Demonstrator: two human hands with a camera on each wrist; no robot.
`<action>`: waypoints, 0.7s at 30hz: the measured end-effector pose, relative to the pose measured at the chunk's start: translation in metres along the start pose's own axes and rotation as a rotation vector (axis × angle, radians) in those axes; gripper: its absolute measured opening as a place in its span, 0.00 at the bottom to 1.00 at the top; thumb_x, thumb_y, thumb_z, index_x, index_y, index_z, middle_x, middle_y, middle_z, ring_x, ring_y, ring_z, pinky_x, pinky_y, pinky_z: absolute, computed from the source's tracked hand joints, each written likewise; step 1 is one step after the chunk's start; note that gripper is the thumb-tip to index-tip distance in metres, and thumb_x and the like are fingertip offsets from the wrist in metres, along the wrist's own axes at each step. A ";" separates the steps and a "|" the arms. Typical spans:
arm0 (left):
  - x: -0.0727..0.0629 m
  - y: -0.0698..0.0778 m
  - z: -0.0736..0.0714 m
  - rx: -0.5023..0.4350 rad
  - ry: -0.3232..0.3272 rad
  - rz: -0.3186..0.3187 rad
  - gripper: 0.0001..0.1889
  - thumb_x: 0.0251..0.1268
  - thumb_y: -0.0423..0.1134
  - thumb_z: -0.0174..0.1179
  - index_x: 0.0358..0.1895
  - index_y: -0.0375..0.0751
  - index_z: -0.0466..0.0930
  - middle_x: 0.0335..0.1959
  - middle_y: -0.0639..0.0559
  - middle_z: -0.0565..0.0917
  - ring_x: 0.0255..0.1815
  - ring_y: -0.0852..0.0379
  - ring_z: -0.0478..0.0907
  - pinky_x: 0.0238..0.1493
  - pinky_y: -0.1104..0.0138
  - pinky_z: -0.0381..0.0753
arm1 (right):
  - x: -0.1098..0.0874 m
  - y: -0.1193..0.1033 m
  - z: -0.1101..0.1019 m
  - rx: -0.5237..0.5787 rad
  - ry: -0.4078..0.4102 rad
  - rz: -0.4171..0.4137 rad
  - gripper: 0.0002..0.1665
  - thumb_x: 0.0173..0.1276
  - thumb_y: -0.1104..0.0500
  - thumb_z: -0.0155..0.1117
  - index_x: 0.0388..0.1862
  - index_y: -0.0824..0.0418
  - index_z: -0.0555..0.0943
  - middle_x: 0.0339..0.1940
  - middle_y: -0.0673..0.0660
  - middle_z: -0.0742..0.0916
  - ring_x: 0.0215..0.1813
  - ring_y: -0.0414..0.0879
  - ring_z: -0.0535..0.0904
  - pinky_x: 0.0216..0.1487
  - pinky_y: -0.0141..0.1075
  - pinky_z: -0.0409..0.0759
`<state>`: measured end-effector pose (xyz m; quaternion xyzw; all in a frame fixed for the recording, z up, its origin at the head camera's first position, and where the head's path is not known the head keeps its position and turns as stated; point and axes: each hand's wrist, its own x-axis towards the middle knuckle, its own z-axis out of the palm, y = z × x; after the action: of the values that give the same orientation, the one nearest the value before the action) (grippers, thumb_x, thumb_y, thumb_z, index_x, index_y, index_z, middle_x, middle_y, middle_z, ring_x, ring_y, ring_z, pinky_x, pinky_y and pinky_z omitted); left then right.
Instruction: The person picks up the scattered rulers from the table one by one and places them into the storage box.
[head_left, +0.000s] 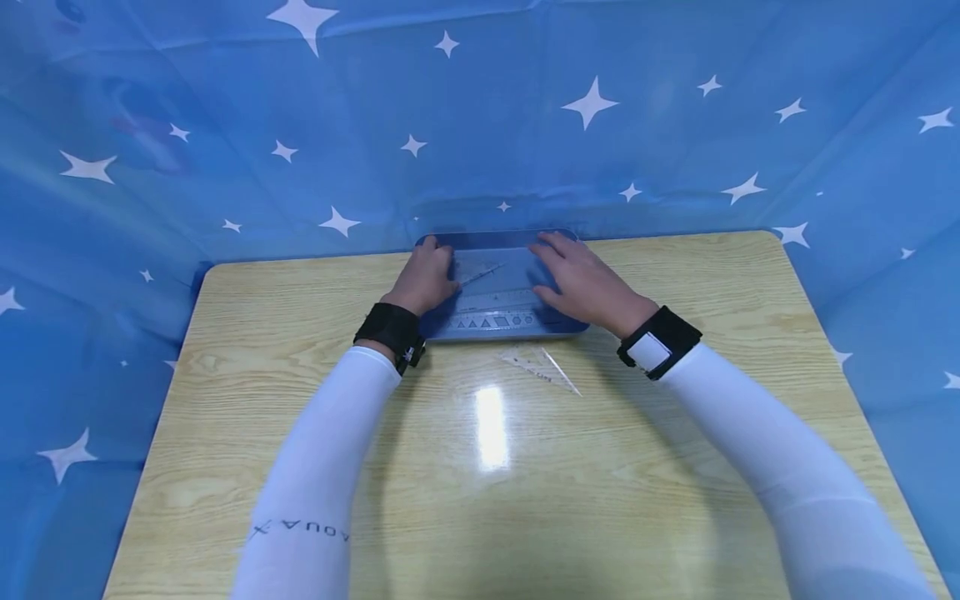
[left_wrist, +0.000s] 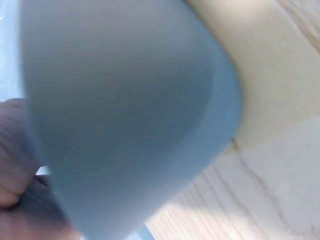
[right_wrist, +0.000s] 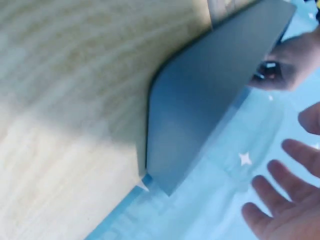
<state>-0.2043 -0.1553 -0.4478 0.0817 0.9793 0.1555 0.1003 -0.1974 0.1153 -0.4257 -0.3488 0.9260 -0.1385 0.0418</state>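
Note:
A blue-grey tray [head_left: 510, 336] stands near the table's back edge in the head view. My left hand [head_left: 423, 279] grips its left end, thumb inside and fingers at the rim; the left wrist view shows the outer wall of the tray [left_wrist: 130, 120] close up. Over the right end hovers my right hand [head_left: 581, 279], its fingers loosely spread; in the right wrist view they are apart from the tray [right_wrist: 210, 100]. Inside lie a clear ruler [head_left: 498, 322] with cut-out shapes and a clear set square [head_left: 474, 272]. Another clear set square [head_left: 540, 363] lies on the table before the tray.
The wooden table [head_left: 270, 400] has rounded back corners. A blue curtain with white stars [head_left: 510, 125] hangs right behind it and along both sides. A bright light reflection [head_left: 491, 429] shows on the tabletop.

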 end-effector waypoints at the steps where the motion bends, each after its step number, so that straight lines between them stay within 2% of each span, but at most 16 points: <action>1: 0.000 0.000 0.001 0.003 0.000 -0.004 0.27 0.67 0.40 0.71 0.63 0.27 0.77 0.64 0.31 0.72 0.63 0.38 0.74 0.66 0.51 0.75 | -0.003 0.001 0.000 -0.015 0.014 -0.008 0.38 0.76 0.51 0.65 0.77 0.69 0.67 0.80 0.70 0.67 0.81 0.65 0.60 0.80 0.59 0.59; 8: 0.000 0.002 0.003 0.012 -0.018 -0.019 0.22 0.69 0.39 0.69 0.59 0.27 0.79 0.65 0.30 0.71 0.63 0.37 0.73 0.65 0.51 0.76 | -0.022 0.003 0.005 -0.042 0.087 -0.024 0.37 0.76 0.52 0.65 0.76 0.69 0.68 0.79 0.71 0.67 0.81 0.67 0.61 0.78 0.62 0.60; 15: -0.002 0.001 0.005 0.045 -0.028 -0.013 0.21 0.71 0.40 0.67 0.58 0.28 0.79 0.63 0.30 0.72 0.64 0.35 0.73 0.66 0.50 0.75 | -0.039 -0.004 0.018 -0.058 0.307 -0.203 0.28 0.71 0.59 0.69 0.67 0.68 0.78 0.70 0.69 0.77 0.72 0.64 0.73 0.72 0.58 0.71; 18: -0.001 0.000 0.007 0.054 -0.025 -0.008 0.22 0.71 0.41 0.67 0.60 0.29 0.79 0.64 0.30 0.72 0.66 0.34 0.72 0.67 0.49 0.75 | -0.042 -0.005 0.022 -0.045 0.350 -0.236 0.27 0.71 0.60 0.69 0.67 0.67 0.78 0.70 0.68 0.78 0.71 0.64 0.74 0.70 0.58 0.72; 21: -0.002 0.000 0.008 0.044 -0.029 -0.002 0.24 0.72 0.41 0.67 0.62 0.28 0.77 0.65 0.29 0.71 0.66 0.34 0.71 0.67 0.50 0.74 | -0.046 -0.005 0.024 -0.027 0.365 -0.231 0.28 0.70 0.60 0.69 0.67 0.67 0.78 0.70 0.67 0.78 0.72 0.63 0.73 0.71 0.58 0.72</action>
<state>-0.2008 -0.1531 -0.4554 0.0851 0.9810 0.1325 0.1129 -0.1559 0.1368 -0.4479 -0.4224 0.8738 -0.1907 -0.1473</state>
